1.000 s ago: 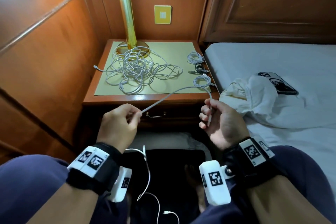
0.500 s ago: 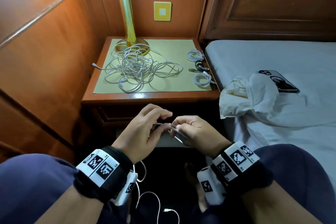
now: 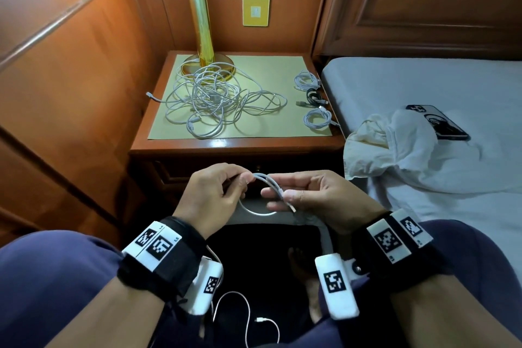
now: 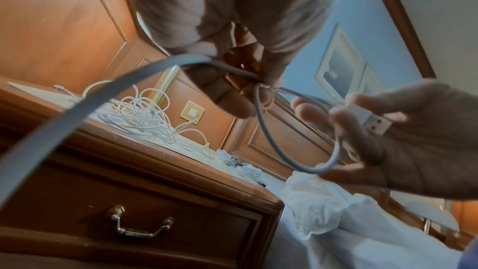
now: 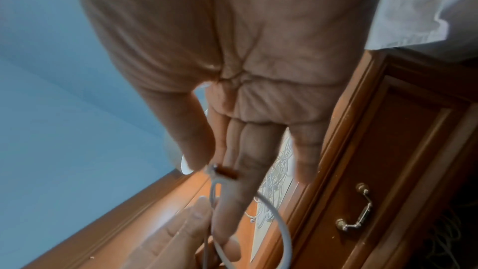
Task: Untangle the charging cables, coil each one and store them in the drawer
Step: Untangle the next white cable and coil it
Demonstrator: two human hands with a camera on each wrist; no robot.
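Both hands, left hand [image 3: 214,195] and right hand [image 3: 313,195], pinch a white cable [image 3: 268,182] loop near the drawer [image 4: 145,218], whose handle apparently only the wrist views show.

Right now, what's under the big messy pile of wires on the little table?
A yellowish mat lies under the tangled cables, on the nightstand. The lamp base sits partly behind them. The mat beneath the thickest knot is covered.
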